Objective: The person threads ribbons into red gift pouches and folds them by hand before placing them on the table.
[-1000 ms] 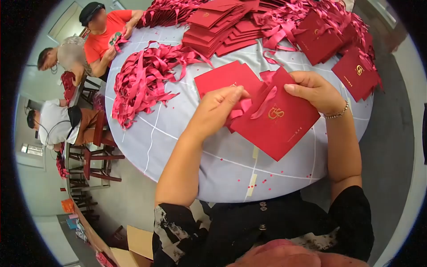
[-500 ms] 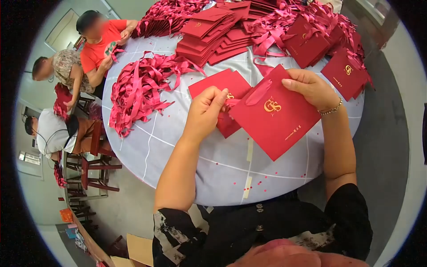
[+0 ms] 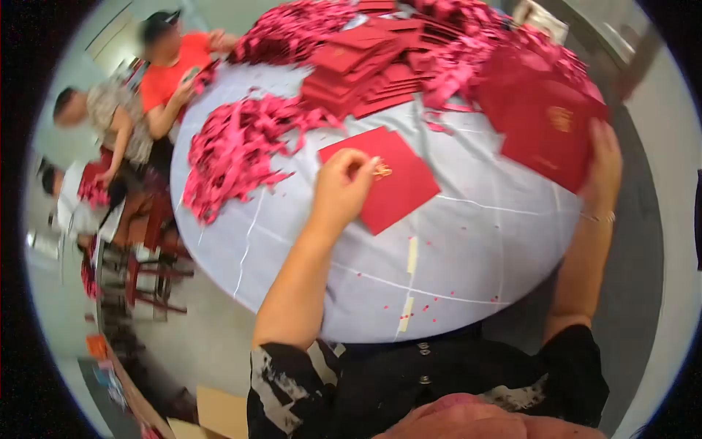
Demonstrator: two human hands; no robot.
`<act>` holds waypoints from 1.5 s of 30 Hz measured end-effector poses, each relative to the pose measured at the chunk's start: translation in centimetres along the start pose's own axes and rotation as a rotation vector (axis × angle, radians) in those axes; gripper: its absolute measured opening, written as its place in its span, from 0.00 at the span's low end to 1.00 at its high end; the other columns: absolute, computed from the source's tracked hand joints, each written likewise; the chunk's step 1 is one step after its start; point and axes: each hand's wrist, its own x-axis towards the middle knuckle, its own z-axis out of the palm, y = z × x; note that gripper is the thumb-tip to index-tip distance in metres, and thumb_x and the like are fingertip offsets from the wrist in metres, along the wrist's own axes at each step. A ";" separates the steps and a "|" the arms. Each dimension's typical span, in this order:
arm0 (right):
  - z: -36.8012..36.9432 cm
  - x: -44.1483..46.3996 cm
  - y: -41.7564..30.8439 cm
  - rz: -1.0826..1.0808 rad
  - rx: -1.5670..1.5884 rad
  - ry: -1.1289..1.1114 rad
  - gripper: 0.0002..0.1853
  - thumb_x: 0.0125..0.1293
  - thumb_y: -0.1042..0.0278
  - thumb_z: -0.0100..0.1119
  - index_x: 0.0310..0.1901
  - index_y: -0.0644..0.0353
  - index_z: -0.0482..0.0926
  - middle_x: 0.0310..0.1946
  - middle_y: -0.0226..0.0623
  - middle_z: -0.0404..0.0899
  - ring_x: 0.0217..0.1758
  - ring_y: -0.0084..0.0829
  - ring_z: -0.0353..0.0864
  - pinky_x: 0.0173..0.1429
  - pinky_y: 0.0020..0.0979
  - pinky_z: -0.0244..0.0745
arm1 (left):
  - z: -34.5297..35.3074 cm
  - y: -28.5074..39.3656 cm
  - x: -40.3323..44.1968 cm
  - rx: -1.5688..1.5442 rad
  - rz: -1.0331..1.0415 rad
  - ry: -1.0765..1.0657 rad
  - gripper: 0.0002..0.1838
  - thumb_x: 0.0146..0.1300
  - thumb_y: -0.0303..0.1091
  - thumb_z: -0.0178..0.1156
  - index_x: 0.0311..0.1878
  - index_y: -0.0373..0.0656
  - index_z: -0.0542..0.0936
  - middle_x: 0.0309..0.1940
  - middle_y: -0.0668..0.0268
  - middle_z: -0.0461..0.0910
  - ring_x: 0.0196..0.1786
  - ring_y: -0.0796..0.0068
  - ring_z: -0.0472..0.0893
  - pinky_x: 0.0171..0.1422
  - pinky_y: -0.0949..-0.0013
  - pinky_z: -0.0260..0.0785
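Plainly, the round table (image 3: 468, 256) takes up most of the view, spread with a pale cloth crossed by white lines. At its far left edge a person in a red shirt (image 3: 175, 69) has both hands raised near the rim; beyond, a person in a patterned top (image 3: 110, 110) and a person in a white top (image 3: 77, 194) show blurred. Stacks of flat red bags (image 3: 358, 73) stand on the far side, between and beside tangles of ribbon (image 3: 292, 33). Nearer, on the left, lies a loose heap of pink-red ribbon (image 3: 230, 154). An opened cardboard box (image 3: 223, 410) shows at floor level, lower left. The held bag (image 3: 545, 154), flat and red with a gold emblem, is at the table's right, overlapping the pile behind it; blur hides whether they touch. The right hand (image 3: 605, 164) grips it along its right edge. Another red bag (image 3: 398, 186) lies flat near the middle of the cloth, and over its left part hangs the left hand (image 3: 342, 183), fingers curled, thumb and forefinger tips close beside the emblem; whether they pinch anything I cannot tell. A bracelet (image 3: 605, 217) circles the right wrist. Smallest are two pale tape strips (image 3: 406, 311) and scattered red dots (image 3: 428, 298) near the person's body.
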 end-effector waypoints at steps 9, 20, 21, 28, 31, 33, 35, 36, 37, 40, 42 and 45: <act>-10.2 2.7 14.6 0.030 -0.737 -0.027 0.28 0.68 0.53 0.61 0.55 0.74 0.73 0.50 0.53 0.80 0.51 0.40 0.80 0.57 0.36 0.72 | 0.5 -1.8 -1.2 0.720 -0.004 -0.019 0.40 0.48 0.57 0.71 0.59 0.41 0.74 0.63 0.54 0.70 0.69 0.51 0.62 0.71 0.54 0.56; -7.1 1.8 11.7 -0.455 -1.260 0.272 0.40 0.58 0.46 0.69 0.65 0.66 0.67 0.61 0.56 0.68 0.66 0.54 0.65 0.70 0.47 0.60 | 0.2 -1.6 -0.7 0.613 -0.044 -0.100 0.46 0.42 0.54 0.75 0.62 0.38 0.72 0.61 0.57 0.71 0.68 0.54 0.64 0.70 0.54 0.57; -5.5 1.2 10.5 -0.561 -1.167 0.159 0.38 0.60 0.49 0.68 0.65 0.66 0.67 0.62 0.56 0.68 0.67 0.52 0.65 0.71 0.46 0.59 | 0.3 -1.9 -0.6 0.578 0.066 -0.042 0.44 0.39 0.51 0.77 0.60 0.40 0.73 0.59 0.59 0.72 0.66 0.55 0.65 0.70 0.52 0.56; 11.0 -7.5 -1.8 -0.628 -0.578 -0.683 0.26 0.59 0.79 0.62 0.61 0.64 0.71 0.61 0.46 0.71 0.69 0.45 0.66 0.72 0.40 0.58 | -0.1 1.2 -0.4 0.341 0.470 0.046 0.36 0.40 0.32 0.75 0.58 0.44 0.74 0.46 0.61 0.73 0.53 0.57 0.73 0.62 0.55 0.61; 15.4 -9.6 -2.1 -0.779 -0.496 -0.826 0.28 0.57 0.79 0.63 0.61 0.64 0.70 0.59 0.48 0.72 0.64 0.51 0.69 0.70 0.44 0.60 | 0.1 2.1 -0.6 0.312 0.536 0.032 0.35 0.40 0.31 0.74 0.57 0.44 0.74 0.44 0.61 0.74 0.49 0.58 0.75 0.59 0.56 0.63; 16.1 -9.6 -0.8 -0.766 -0.517 -0.876 0.28 0.57 0.79 0.63 0.61 0.64 0.70 0.57 0.48 0.74 0.62 0.51 0.70 0.69 0.45 0.61 | 0.1 2.4 -0.8 0.321 0.528 -0.014 0.35 0.40 0.30 0.73 0.56 0.43 0.74 0.43 0.60 0.74 0.49 0.57 0.75 0.57 0.55 0.63; 17.2 -9.8 -0.2 -0.807 -0.533 -0.874 0.27 0.57 0.78 0.65 0.60 0.65 0.71 0.51 0.47 0.77 0.58 0.49 0.72 0.66 0.44 0.64 | 0.2 2.0 -0.7 0.313 0.536 0.025 0.33 0.41 0.31 0.72 0.55 0.42 0.74 0.42 0.59 0.75 0.49 0.55 0.75 0.56 0.55 0.64; 17.5 -10.0 0.0 -0.731 -0.483 -0.877 0.27 0.57 0.78 0.65 0.60 0.64 0.71 0.51 0.47 0.77 0.57 0.49 0.73 0.64 0.43 0.66 | 0.4 1.5 -0.6 0.288 0.535 0.041 0.32 0.41 0.31 0.72 0.54 0.42 0.74 0.42 0.59 0.75 0.49 0.55 0.75 0.56 0.55 0.65; 17.6 -10.2 0.1 -0.646 -0.441 -0.877 0.27 0.57 0.78 0.65 0.59 0.64 0.72 0.51 0.47 0.77 0.56 0.48 0.74 0.63 0.42 0.68 | 0.2 1.4 -0.6 0.278 0.527 0.023 0.31 0.42 0.32 0.72 0.52 0.42 0.74 0.42 0.59 0.75 0.49 0.55 0.76 0.56 0.54 0.65; 17.3 -10.3 1.2 -0.670 -0.476 -0.917 0.27 0.57 0.79 0.65 0.60 0.64 0.71 0.51 0.48 0.77 0.55 0.46 0.75 0.60 0.39 0.70 | 0.6 0.8 -0.7 0.275 0.467 -0.043 0.30 0.42 0.31 0.72 0.52 0.42 0.74 0.43 0.58 0.76 0.50 0.55 0.76 0.57 0.54 0.65; 17.0 -10.5 2.3 -0.629 -0.510 -0.937 0.27 0.58 0.79 0.65 0.60 0.65 0.71 0.52 0.47 0.76 0.55 0.44 0.76 0.61 0.38 0.71 | 0.9 0.3 -0.8 0.287 0.421 -0.066 0.30 0.42 0.31 0.72 0.52 0.42 0.74 0.45 0.58 0.76 0.50 0.56 0.76 0.57 0.56 0.65; 16.8 -10.8 2.2 -0.501 -0.482 -0.922 0.27 0.58 0.80 0.64 0.61 0.63 0.71 0.51 0.43 0.76 0.54 0.38 0.76 0.60 0.36 0.71 | 1.0 -0.5 -0.8 0.305 0.427 -0.093 0.31 0.42 0.33 0.73 0.52 0.43 0.74 0.44 0.59 0.76 0.49 0.56 0.76 0.57 0.57 0.65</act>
